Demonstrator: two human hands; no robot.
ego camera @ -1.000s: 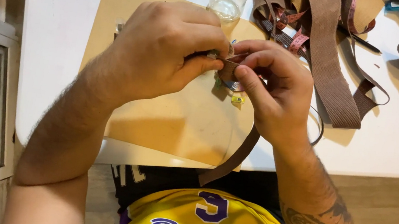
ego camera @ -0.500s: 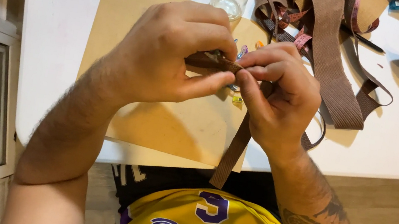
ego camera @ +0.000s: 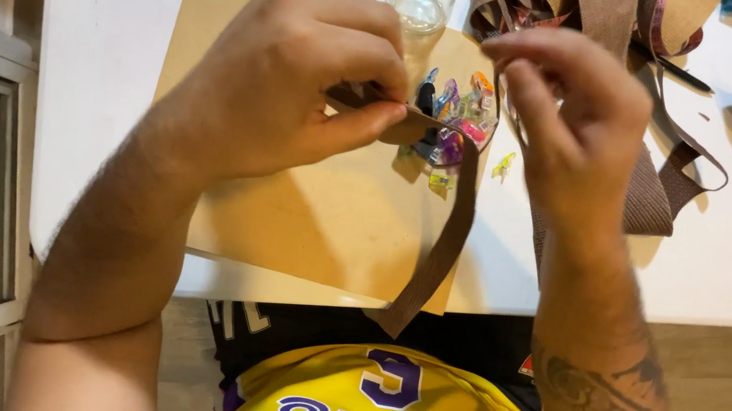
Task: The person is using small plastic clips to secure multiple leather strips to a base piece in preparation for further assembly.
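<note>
Webbing control is the step I am working on. I am pinching the folded end of the brown strap (ego camera: 444, 219) between thumb and fingers of the left hand (ego camera: 294, 73), over the tan board (ego camera: 304, 215); its tail is hanging off the table edge. The right hand (ego camera: 568, 111) is hovering half-curled, apparently holding nothing. I am judging that the fold should be kept flat and square before taking a clip (ego camera: 456, 121) from the pile just beside it.
</note>
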